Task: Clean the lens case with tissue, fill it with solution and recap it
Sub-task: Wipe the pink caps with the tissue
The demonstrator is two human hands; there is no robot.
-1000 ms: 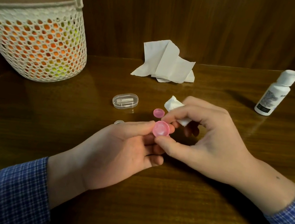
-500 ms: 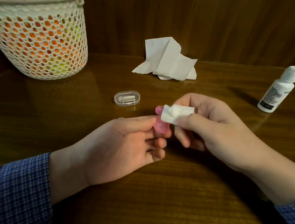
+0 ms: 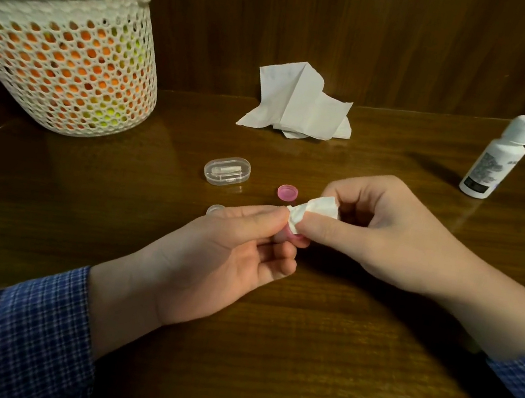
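My left hand [image 3: 220,254] pinches the pink lens case [image 3: 291,237] between thumb and fingers; only a sliver of pink shows. My right hand [image 3: 384,229] pinches a small wad of white tissue [image 3: 313,209] and presses its tip down onto the case. A loose pink cap [image 3: 287,192] lies on the table just behind the hands. A clear cap [image 3: 216,209] peeks out from behind my left thumb. The white solution bottle [image 3: 493,157] stands at the right, with its flip lid tilted.
A crumpled white tissue [image 3: 299,104] lies at the back centre against the wooden wall. A clear oval box [image 3: 227,170] with a small tool inside sits left of the pink cap. A white mesh basket [image 3: 60,50] holding orange and yellow items stands at the left.
My right hand turned the tissue wad over and brought it down onto the case, which it now covers. My left hand kept its hold on the case.
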